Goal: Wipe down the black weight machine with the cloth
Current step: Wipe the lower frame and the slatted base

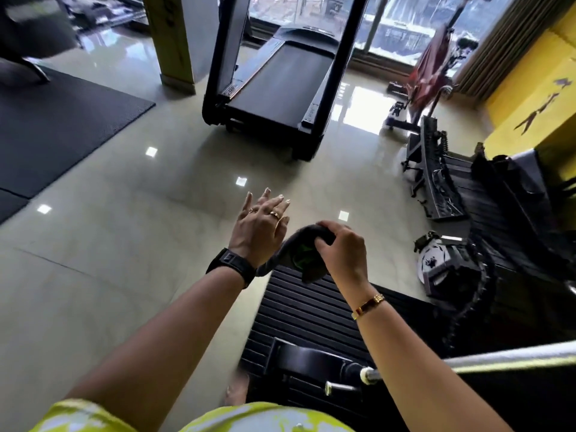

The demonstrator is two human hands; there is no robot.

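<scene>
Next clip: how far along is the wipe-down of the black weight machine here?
Done: nothing I can confirm; no wiped patch shows on the black weight machine. In hand: the right hand grips the bunched cloth in the air above the ribbed platform, while the left hand is open beside it, holding nothing. Left: the cloth touches no surface yet, so all the wiping appears still to do.

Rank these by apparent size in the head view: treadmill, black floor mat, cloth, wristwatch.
1. Treadmill and black floor mat: alike, both cropped by the frame, so unranked.
2. Cloth, bunched in the right hand.
3. Wristwatch, smallest.
</scene>
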